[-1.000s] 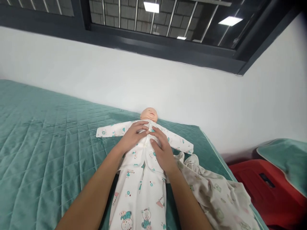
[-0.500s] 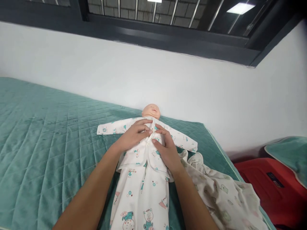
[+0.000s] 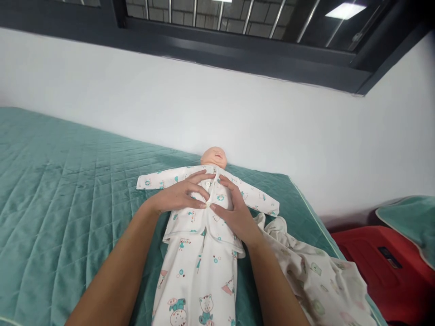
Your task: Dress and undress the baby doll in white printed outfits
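Observation:
A baby doll (image 3: 213, 156) lies on its back, dressed in a white printed baby shirt (image 3: 190, 222) and matching baby trousers (image 3: 195, 280). Both sleeves stretch out sideways. My left hand (image 3: 183, 194) rests on the shirt's chest, its thumb and index finger close together at the front edge by a small button (image 3: 208, 205). On the other side of the opening, my right hand (image 3: 236, 210) lies on the shirt with thumb and fingers apart. Its thumb tip reaches the same button, nearly meeting the left thumb. Another button shows higher up, between the hands.
A crumpled, pale printed cloth (image 3: 319, 276) lies right of the doll. Beneath everything is a green quilted cover (image 3: 68, 203), ending at the right edge. Beyond it stands a red plastic seat (image 3: 387, 262). A white wall (image 3: 170, 104) rises behind the doll's head, below a dark window frame.
My left hand has shifted left and down along the shirt front. The right thumb has also moved down, so both thumbs now meet near the button.

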{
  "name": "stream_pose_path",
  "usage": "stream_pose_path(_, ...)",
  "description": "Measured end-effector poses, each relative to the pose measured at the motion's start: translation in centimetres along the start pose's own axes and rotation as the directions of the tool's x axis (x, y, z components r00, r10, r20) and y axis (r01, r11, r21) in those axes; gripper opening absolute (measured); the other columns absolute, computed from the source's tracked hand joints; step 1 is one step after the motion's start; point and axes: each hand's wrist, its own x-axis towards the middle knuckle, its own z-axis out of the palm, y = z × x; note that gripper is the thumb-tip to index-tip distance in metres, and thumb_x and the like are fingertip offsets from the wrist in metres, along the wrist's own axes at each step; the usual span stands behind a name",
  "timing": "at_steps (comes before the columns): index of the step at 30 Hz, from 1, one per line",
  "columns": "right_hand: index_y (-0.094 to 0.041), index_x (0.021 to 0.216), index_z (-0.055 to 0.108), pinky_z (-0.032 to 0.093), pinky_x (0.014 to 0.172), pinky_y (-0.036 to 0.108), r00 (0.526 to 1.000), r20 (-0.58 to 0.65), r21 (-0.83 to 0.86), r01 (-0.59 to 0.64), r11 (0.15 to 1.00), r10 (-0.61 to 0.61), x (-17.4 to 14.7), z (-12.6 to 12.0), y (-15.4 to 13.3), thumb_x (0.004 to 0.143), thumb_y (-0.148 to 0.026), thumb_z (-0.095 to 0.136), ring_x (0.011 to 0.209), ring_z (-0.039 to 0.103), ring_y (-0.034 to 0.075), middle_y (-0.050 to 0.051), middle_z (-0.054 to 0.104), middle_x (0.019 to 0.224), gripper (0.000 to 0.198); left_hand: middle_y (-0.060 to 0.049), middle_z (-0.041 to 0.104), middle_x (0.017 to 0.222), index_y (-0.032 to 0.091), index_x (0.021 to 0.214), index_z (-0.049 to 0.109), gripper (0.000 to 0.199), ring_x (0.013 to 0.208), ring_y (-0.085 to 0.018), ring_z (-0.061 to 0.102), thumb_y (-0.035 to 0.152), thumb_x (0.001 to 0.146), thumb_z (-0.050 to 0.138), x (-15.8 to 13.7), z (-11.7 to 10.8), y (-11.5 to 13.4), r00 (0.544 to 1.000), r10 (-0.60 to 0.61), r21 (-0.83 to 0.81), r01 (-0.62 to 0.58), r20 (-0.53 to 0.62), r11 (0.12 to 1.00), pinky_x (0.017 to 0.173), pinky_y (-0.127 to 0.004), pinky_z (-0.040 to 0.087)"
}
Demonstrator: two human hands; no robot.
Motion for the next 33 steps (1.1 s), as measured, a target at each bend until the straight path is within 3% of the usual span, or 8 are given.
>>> stream_pose_path(10, -0.032, 0.129, 0.048, 0.024, 0.120, 0.049, 1.000, -0.017, -0.052, 0.017, 0.999, -0.018, 0.0, 0.2, -0.4, 0.080, -0.033, 0.070, 0.144, 0.030, 0.024, 0.002, 0.037, 0.154, 0.054, 0.007, 0.034, 0.156, 0.033, 0.091, 0.076, 0.015, 0.151, -0.025, 0.009, 0.040, 0.079, 0.071, 0.0, 0.2, -0.1, 1.000, -0.020, -0.034, 0.020, -0.010, 0.999, 0.118, -0.045, 0.025)
stream_pose_path(18, -0.032, 0.131, 0.046, 0.024, 0.120, 0.049, 0.999, -0.025, -0.079, 0.045, 0.996, -0.047, -0.1, 0.4, -0.2, 0.083, -0.035, 0.068, 0.144, 0.029, 0.023, 0.002, 0.037, 0.153, 0.053, 0.006, 0.038, 0.153, 0.031, 0.088, 0.074, 0.012, 0.150, -0.025, 0.013, 0.038, 0.079, 0.070, 0.1, 0.4, 0.3, 0.999, -0.012, -0.007, 0.012, -0.044, 1.000, 0.121, -0.046, 0.017)
stream_pose_path(26, -0.035, 0.135, 0.045, 0.025, 0.120, 0.048, 0.995, -0.055, -0.102, 0.077, 0.992, -0.083, -0.2, 0.6, -0.1, 0.084, -0.029, 0.067, 0.143, 0.032, 0.023, 0.000, 0.040, 0.151, 0.056, 0.004, 0.042, 0.151, 0.027, 0.082, 0.069, 0.009, 0.149, -0.028, 0.017, 0.036, 0.079, 0.070, 0.4, 0.9, 0.7, 0.995, 0.025, 0.063, -0.019, -0.093, 0.998, 0.121, -0.049, 0.017)
stream_pose_path(29, -0.036, 0.132, 0.050, 0.024, 0.120, 0.049, 0.989, -0.041, -0.119, 0.137, 0.983, -0.143, -0.1, 0.5, 0.1, 0.084, -0.028, 0.066, 0.143, 0.031, 0.024, -0.001, 0.041, 0.151, 0.051, 0.002, 0.043, 0.150, 0.026, 0.081, 0.067, 0.005, 0.148, -0.028, 0.020, 0.031, 0.080, 0.068, 0.5, 1.2, 0.9, 0.992, 0.031, 0.070, -0.022, -0.126, 0.997, 0.120, -0.050, 0.019)
stream_pose_path(33, -0.036, 0.125, 0.056, 0.024, 0.120, 0.048, 0.991, -0.004, -0.143, 0.132, 0.981, -0.134, 0.0, 0.4, -0.1, 0.086, -0.029, 0.065, 0.144, 0.029, 0.024, -0.001, 0.040, 0.151, 0.041, 0.001, 0.045, 0.149, 0.026, 0.081, 0.067, 0.005, 0.147, -0.026, 0.023, 0.030, 0.083, 0.064, 0.5, 1.5, 1.1, 0.988, 0.036, 0.068, -0.026, -0.150, 0.997, 0.119, -0.049, 0.024)
